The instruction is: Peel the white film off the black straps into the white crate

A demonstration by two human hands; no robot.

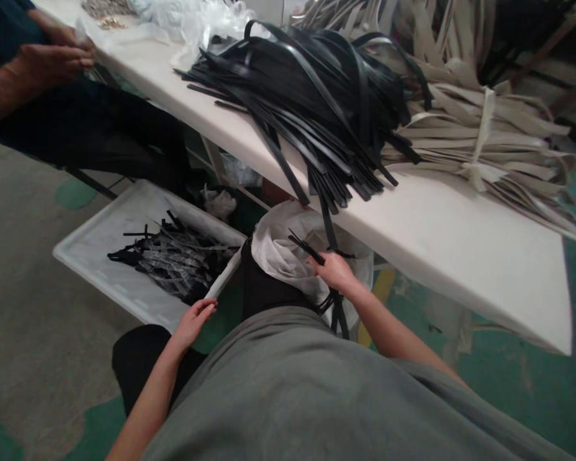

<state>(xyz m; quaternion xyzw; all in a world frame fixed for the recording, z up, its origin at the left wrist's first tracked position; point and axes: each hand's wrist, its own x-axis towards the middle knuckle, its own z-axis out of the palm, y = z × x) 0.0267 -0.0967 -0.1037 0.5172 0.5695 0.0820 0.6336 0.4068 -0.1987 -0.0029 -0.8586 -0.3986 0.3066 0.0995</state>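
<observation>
My right hand [335, 271] is closed around a small bunch of black strips [303, 245], held above a white sack [281, 246] by my legs. Strip ends stick out past the fingers, and more black strips [338, 314] hang below the hand. My left hand [195, 324] is at the near right corner of a white plastic bin [100, 224], fingers stretched out and slightly bent at its rim. It appears to hold nothing; whether the fingertips touch the rim I cannot tell. Inside the bin lies a tangled heap of black and greyish strips [177, 256].
A white table [499, 256] runs diagonally across, bearing a large pile of black strips [312, 96] whose ends overhang the edge. Tied beige strips [461, 141] lie farther right. Clear plastic [187, 22] is at the back. A seated co-worker's hands [52, 61] are upper left.
</observation>
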